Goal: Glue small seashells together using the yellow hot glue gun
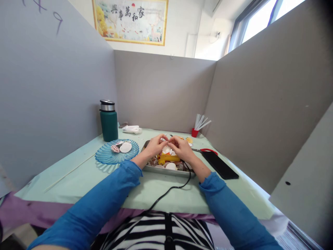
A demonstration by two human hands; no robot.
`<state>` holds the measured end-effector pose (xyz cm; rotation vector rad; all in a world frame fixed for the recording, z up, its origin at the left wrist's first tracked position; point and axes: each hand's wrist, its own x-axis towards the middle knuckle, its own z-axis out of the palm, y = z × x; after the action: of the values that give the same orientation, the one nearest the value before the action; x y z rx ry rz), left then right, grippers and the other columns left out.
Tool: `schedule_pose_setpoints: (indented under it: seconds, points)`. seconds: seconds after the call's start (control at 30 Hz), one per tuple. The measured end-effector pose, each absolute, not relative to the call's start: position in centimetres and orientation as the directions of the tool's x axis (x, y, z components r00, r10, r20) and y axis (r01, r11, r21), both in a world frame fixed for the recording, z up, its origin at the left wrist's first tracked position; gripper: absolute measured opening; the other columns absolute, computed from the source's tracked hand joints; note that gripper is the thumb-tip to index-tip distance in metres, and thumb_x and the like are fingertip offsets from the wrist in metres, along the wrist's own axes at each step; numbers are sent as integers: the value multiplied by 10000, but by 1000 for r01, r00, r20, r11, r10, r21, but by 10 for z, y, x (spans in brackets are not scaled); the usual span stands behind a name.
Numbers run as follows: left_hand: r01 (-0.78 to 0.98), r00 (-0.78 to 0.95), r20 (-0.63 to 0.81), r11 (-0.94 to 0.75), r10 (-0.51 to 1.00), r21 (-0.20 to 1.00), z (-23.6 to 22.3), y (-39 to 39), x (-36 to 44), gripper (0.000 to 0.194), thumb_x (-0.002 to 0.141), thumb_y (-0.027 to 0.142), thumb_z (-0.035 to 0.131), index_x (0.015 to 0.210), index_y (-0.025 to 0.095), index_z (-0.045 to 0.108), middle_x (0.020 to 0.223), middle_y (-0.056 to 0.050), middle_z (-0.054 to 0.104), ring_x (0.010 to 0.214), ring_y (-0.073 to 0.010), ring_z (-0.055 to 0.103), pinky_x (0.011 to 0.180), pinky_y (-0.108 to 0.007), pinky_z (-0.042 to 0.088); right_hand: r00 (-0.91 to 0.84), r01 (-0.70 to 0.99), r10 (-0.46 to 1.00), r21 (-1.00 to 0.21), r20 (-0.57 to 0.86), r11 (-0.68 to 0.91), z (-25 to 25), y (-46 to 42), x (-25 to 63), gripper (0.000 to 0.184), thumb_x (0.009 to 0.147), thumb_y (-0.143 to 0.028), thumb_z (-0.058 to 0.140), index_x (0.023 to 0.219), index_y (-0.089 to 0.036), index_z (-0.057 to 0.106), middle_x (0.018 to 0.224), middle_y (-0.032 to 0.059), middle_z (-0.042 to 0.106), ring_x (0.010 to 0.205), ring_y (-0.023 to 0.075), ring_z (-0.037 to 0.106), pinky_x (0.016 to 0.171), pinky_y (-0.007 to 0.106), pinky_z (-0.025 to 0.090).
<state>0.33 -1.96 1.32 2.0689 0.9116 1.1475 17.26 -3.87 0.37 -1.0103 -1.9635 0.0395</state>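
Observation:
My left hand (156, 145) and my right hand (181, 148) meet fingertip to fingertip over a metal tray (166, 170). Both are closed in a pinch, and what they hold, if anything, is too small to make out. Just beneath the fingers are whitish, shell-like pieces (167, 149). A yellow glue gun (169, 158) lies across the tray, with a black cord (171, 188) running from its right end toward my lap. Around it in the tray are a round white disc (171, 166) and several brownish, shell-like bits.
Left of the tray stands a blue glass plate (102, 154) bearing a white disc and a patterned piece, with a green bottle (109, 121) behind. At right lie a black phone (220, 164) and red-handled scissors (208, 151). A red cup (195, 132) holds white sticks. Grey partitions (166, 90) enclose the table.

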Motion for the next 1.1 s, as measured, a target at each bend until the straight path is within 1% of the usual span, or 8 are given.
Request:
schedule_pose_setpoints:
  seconds: [0.23, 0.47, 0.63, 0.87, 1.1]
  points:
    - [271, 399, 459, -581, 794, 768, 13, -19, 3, 211, 820, 333, 507, 948, 170, 546, 499, 61, 514, 359, -82, 487, 366, -161, 330, -252, 639, 673, -402, 696, 655, 4, -39, 172, 119, 859, -294, 531, 873, -187, 579, 698, -3, 613, 598, 116, 515, 579, 230, 353]
    - [289, 399, 454, -579, 797, 762, 12, -18, 4, 225, 823, 345, 503, 947, 163, 550, 506, 51, 526, 365, -87, 494, 373, -166, 338, -261, 650, 672, -388, 693, 654, 4, -39, 173, 144, 862, -317, 527, 865, -186, 586, 682, 0, 600, 604, 123, 512, 574, 232, 349]
    - [294, 398, 453, -579, 798, 761, 11, -17, 3, 234, 826, 358, 501, 951, 166, 548, 508, 50, 529, 367, -86, 496, 374, -163, 339, -256, 648, 670, -391, 697, 654, 4, -39, 172, 132, 861, -303, 526, 859, -186, 586, 715, 4, 618, 611, 120, 518, 582, 232, 352]
    - [305, 400, 444, -573, 802, 761, 11, -17, 5, 273, 829, 376, 499, 995, 164, 548, 545, 40, 560, 374, -89, 507, 381, -172, 356, -259, 651, 661, -378, 704, 658, 4, -40, 172, 128, 862, -303, 528, 847, -188, 582, 708, 1, 617, 599, 118, 513, 581, 232, 354]
    - [350, 398, 452, -588, 798, 730, 8, -13, 4, 273, 832, 376, 484, 973, 161, 578, 526, 33, 550, 384, -93, 512, 388, -171, 349, -251, 645, 654, -380, 713, 663, 3, -38, 172, 149, 864, -322, 529, 855, -186, 589, 715, 9, 617, 616, 125, 521, 581, 232, 360]
